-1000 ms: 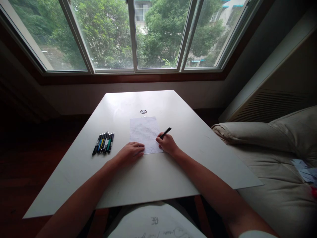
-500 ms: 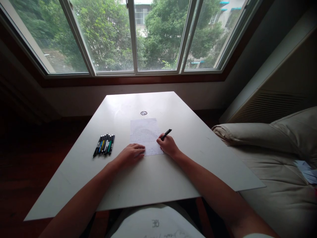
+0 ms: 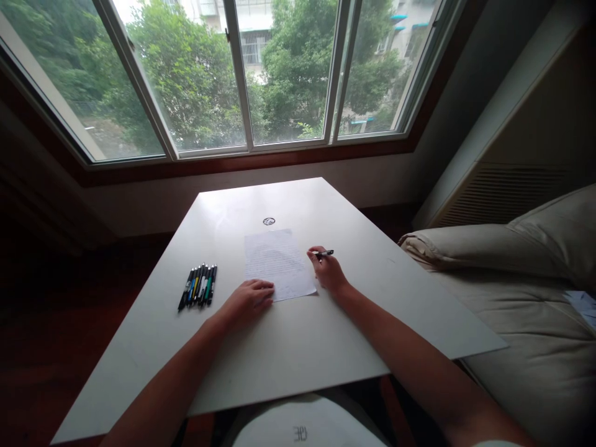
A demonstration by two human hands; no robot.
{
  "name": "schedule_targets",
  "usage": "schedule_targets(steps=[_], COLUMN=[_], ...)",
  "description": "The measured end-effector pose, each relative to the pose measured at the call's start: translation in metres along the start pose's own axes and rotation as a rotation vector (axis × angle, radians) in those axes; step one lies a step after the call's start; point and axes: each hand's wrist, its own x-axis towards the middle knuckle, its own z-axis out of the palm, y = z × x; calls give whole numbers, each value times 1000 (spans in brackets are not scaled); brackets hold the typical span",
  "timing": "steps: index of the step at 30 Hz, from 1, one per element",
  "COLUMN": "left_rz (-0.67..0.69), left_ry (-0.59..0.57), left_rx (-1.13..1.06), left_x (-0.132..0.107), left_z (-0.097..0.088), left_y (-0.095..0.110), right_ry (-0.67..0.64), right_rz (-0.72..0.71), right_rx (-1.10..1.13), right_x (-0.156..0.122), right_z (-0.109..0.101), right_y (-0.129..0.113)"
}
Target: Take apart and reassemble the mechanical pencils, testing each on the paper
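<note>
A sheet of paper (image 3: pixel 274 257) covered with lines of writing lies on the white table (image 3: pixel 279 347). My left hand (image 3: pixel 249 298) rests flat on its lower left corner, fingers stretched out. Just off the sheet's right edge, my right hand (image 3: pixel 329 271) is closed around a black pen (image 3: pixel 323 253), which lies nearly level and points to the right. Several pens (image 3: pixel 199 287) in black, blue, yellow, white and green lie side by side to the left of the paper.
A small round black-and-white emblem (image 3: pixel 269 221) is on the table beyond the paper. A beige sofa (image 3: pixel 488 273) stands along the right side, with some papers (image 3: pixel 582 305) on it. Behind the table is a wide window (image 3: pixel 251 149).
My right hand has moved off the paper to the right, and the pen has tipped from slanting upward to nearly level. My left hand stays at the sheet's corner. The view has tilted slightly.
</note>
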Motion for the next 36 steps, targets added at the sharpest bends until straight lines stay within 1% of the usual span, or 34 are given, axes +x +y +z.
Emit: schedule_targets(steps=[3,5,11,16,22,24,26,29,31,36], left_rz=[1,1,-2,8,7,3,4,8,6,4], left_ry=[-6,-8,-3,8,14,11,10,12,13,11], left_rx=[1,2,6,-7,-4,2,3,5,7,10], left_x=[0,0,0,0,0,0,0,0,0,-1], left_z=[-1,-1,-1,-2,-2,-2,-2,-2,-2,-2], left_y=[0,0,-1,0,1,1,1,2,1,0], right_ry=[26,61,166,163,52,74,132,200,192,137], right_rz=[-38,-82,-234,-310,-333,-318,-269,-152,-95,-22], right_rx=[25,41,99,101,-14,-8,-27,-175,-272,-336], right_x=[3,3,-4,-7,-9,-8,-6,0,5,10], right_z=[-7,-8,-1,-1,3,3,-1,-8,-11,-7], right_y=[7,7,-14,-20,-20,-20,-17,-5,7,32])
